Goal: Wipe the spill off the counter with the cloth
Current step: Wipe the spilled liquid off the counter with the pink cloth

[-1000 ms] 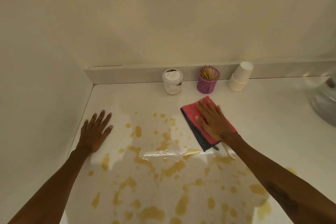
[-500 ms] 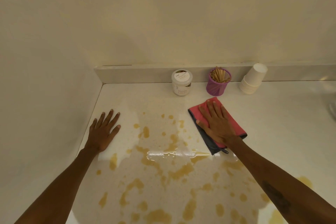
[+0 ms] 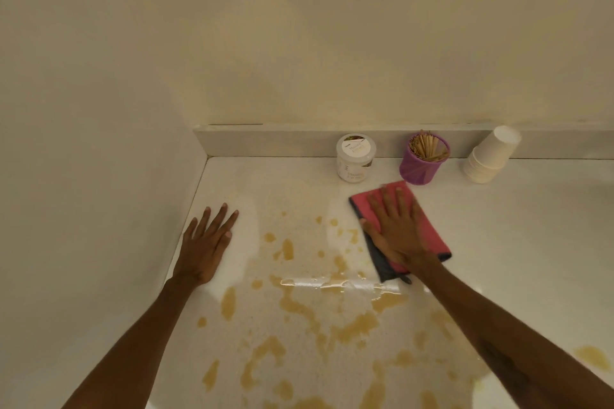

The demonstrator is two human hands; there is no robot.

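A yellow-brown spill (image 3: 299,305) lies in puddles and drops over the middle and near part of the white counter (image 3: 518,242). A folded pink cloth (image 3: 432,236) with a dark grey underside rests at the spill's far right edge, just in front of the purple cup. My right hand (image 3: 395,229) presses flat on the cloth, fingers spread and pointing at the back wall. My left hand (image 3: 206,246) lies flat and open on the bare counter beside the left wall, clear of the puddles.
Along the back ledge stand a white lidded jar (image 3: 355,158), a purple cup of wooden sticks (image 3: 423,159) and a tilted stack of white paper cups (image 3: 490,156). A wall (image 3: 99,176) closes the counter's left side. One separate puddle (image 3: 593,357) lies far right.
My right hand has slid the cloth a little to the left, toward the spill. My left hand has stayed in place. The view has turned slightly left.
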